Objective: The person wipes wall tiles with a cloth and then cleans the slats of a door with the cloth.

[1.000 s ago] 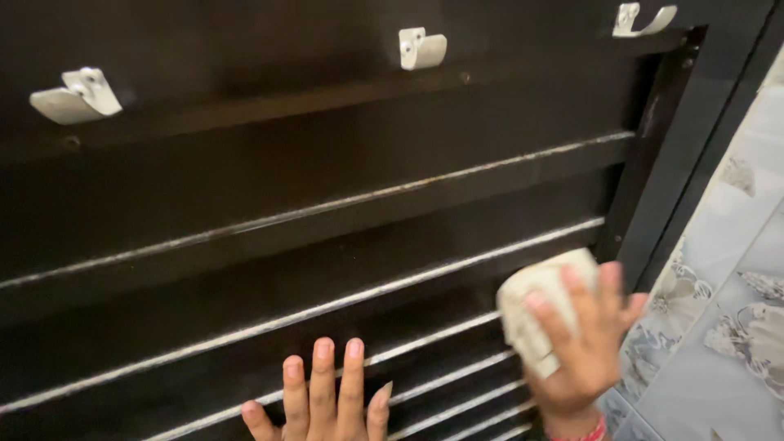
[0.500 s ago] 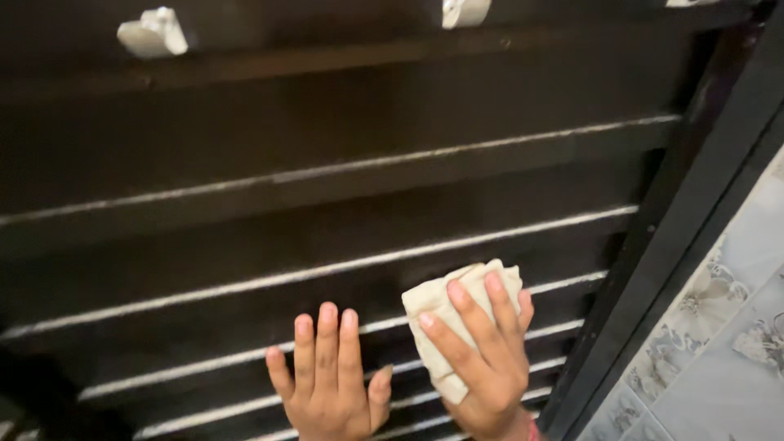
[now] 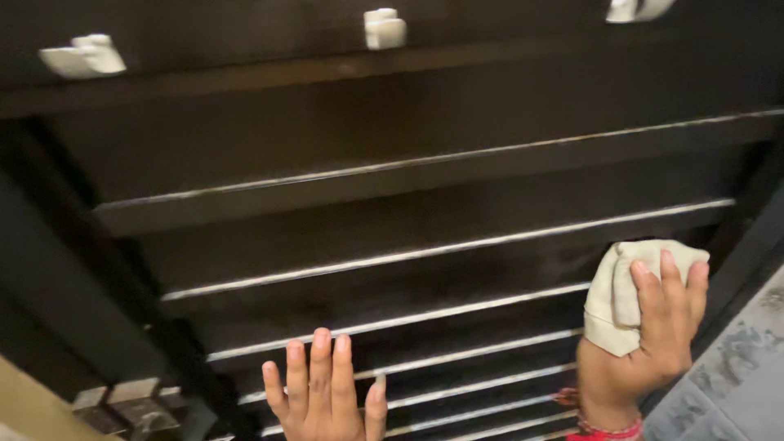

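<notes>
**Two hands on a dark slatted door**

Two bare hands are up against a dark brown slatted door [image 3: 425, 237] whose ridges carry pale, dusty edges. The right hand [image 3: 645, 343] is at the lower right, clenched around a folded, off-white cloth [image 3: 625, 294]; its fingers [image 3: 665, 298] wrap over the front of the cloth and press it against one of the slats, close to the door's right edge. A red thread bracelet [image 3: 608, 426] circles that wrist at the bottom of the view.

The left hand [image 3: 327, 396] sits low in the middle of the frame, released and flat, fingers together and pointing upward, palm laid on the lower slats. It holds nothing. The two hands are well apart, with several pale-edged slats between them.

Along the top of the door, three white hooks stand out from the dark wood: one at the left [image 3: 82, 55], one near the middle [image 3: 384, 28], and one at the right, partly cut off by the frame [image 3: 637, 8]. A grey patterned tile floor [image 3: 735, 384] shows at the lower right, beyond the door's edge. A tan surface and some small blocks at the lower left corner are too blurred to identify.
</notes>
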